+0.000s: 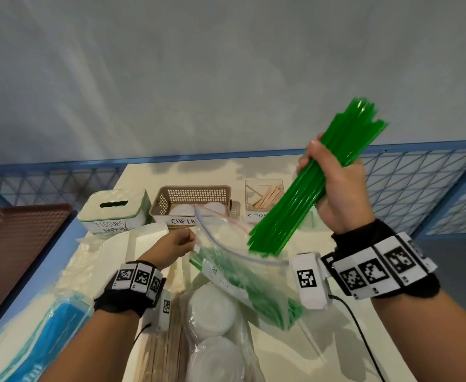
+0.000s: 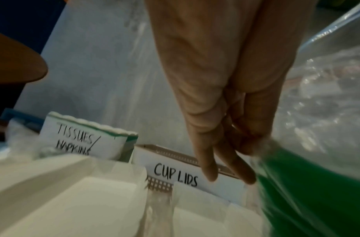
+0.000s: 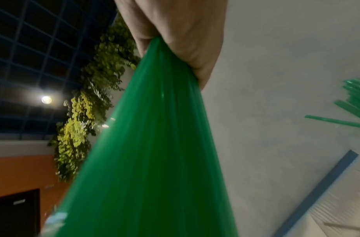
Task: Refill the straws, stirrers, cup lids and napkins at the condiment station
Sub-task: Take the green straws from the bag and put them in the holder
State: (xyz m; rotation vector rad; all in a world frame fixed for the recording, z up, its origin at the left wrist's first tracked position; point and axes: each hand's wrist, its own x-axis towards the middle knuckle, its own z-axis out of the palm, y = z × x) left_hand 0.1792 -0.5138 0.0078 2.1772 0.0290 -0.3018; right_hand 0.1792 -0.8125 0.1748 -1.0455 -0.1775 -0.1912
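Lifting a fistful of green straws (image 1: 313, 188) clear of a zip bag (image 1: 243, 260), the right hand (image 1: 336, 188) has its grip wrapped tight round the bundle's middle, lower tips just above the bag's mouth. The left hand (image 1: 175, 245) pinches the bag's near rim, holding it open over the worktop (image 1: 276, 351); more straws lie inside. At the back stand a napkin box (image 1: 113, 213), a lid basket (image 1: 193, 201) and a stirrer holder (image 1: 263, 198); a straw holder seems to sit behind the right hand, mostly hidden. Done well, the step likely means squaring the ends first, keeping the squeeze firm so none slide out, then lowering the bundle upright into that holder rather than dropping it. Loose outer straws look likeliest to fan and slip.
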